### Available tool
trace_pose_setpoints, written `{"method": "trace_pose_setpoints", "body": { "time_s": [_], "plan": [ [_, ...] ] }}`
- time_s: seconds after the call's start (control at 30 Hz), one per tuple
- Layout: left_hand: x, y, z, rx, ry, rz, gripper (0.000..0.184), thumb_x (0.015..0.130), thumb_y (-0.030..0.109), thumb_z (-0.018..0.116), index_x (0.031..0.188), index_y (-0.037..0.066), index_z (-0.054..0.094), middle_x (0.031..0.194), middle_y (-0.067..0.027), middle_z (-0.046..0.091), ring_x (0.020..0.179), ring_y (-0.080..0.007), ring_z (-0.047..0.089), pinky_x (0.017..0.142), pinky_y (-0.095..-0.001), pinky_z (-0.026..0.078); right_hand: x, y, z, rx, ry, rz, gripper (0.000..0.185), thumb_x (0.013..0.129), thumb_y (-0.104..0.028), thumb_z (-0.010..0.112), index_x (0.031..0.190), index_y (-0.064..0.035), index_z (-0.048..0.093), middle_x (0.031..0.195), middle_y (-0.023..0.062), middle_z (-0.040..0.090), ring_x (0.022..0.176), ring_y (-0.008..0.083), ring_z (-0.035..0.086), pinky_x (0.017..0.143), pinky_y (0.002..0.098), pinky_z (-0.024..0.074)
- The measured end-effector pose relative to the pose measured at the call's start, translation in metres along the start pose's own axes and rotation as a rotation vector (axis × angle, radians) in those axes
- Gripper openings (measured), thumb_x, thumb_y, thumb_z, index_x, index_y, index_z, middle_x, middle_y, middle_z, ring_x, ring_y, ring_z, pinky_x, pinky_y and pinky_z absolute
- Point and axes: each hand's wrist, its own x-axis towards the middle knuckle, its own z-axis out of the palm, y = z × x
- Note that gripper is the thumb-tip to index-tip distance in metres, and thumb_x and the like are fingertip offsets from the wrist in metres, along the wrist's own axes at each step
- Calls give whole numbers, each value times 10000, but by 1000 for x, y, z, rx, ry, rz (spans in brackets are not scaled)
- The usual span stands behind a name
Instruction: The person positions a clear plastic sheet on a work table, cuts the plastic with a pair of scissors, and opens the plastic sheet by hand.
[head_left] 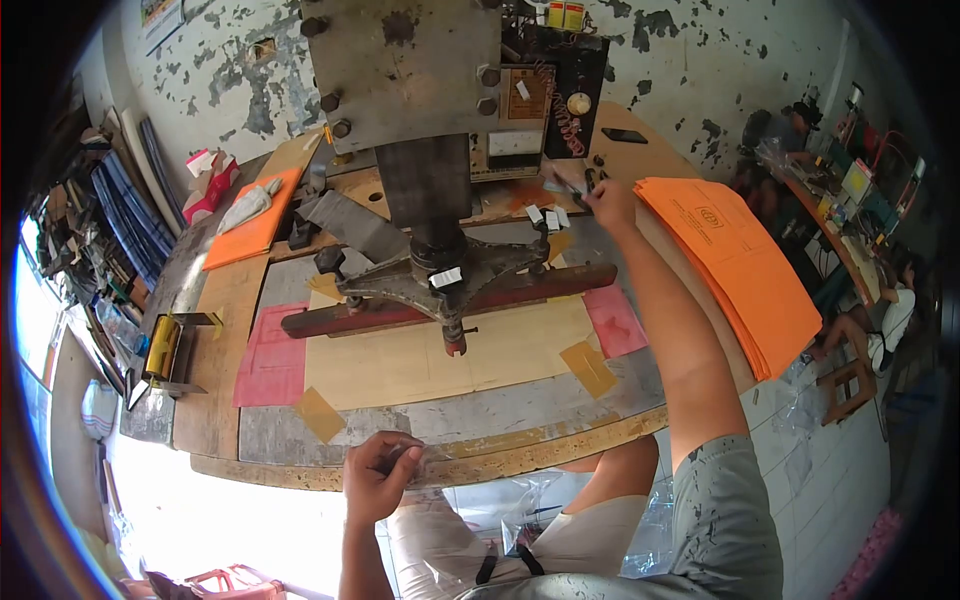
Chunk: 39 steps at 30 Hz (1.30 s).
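My left hand is at the table's front edge, its fingers curled around what looks like a scrap of clear plastic film. My right hand reaches to the back right of the press, fingers closed at a slim black-handled tool; its exact kind is blurred. Between my arms stands the heavy metal press head, with a long reddish bar across its bottom. Beneath the bar lies a cream sheet, with pink sheets at its sides and brown tape pieces at its corners.
A stack of printed orange sheets lies at the right, near my forearm. More orange sheets with a cloth are at the left. A gold foil roll sits on the left edge. A phone lies behind. People sit far right.
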Motion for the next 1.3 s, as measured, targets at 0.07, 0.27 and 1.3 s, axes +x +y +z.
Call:
{"method": "trace_pose_setpoints", "body": {
  "time_s": [0.07,0.27,1.3],
  "plan": [
    [-1,-2,1,-4,9,0,161,943,129,729,970,-28,704,739,-74,730,640,-91,672,589,-232,508,12,11,23,261,87,-35,221,870,-222,783,954,-22,741,927,163,728,881,314,705,780,416,540],
    [-1,1,0,40,6,-19,171,937,145,735,961,-22,706,737,-79,734,626,-96,682,586,-232,511,-20,-4,11,145,-77,-77,212,940,-188,690,1048,-13,742,1041,156,735,963,257,702,845,381,531],
    [-114,23,-28,-205,-123,209,73,929,12,709,975,-46,703,878,-128,733,769,-184,723,635,-279,571,-531,-90,-90,438,-175,-406,592,826,-242,840,1338,-91,586,1137,58,665,1108,229,623,958,388,420]
  ]
}}
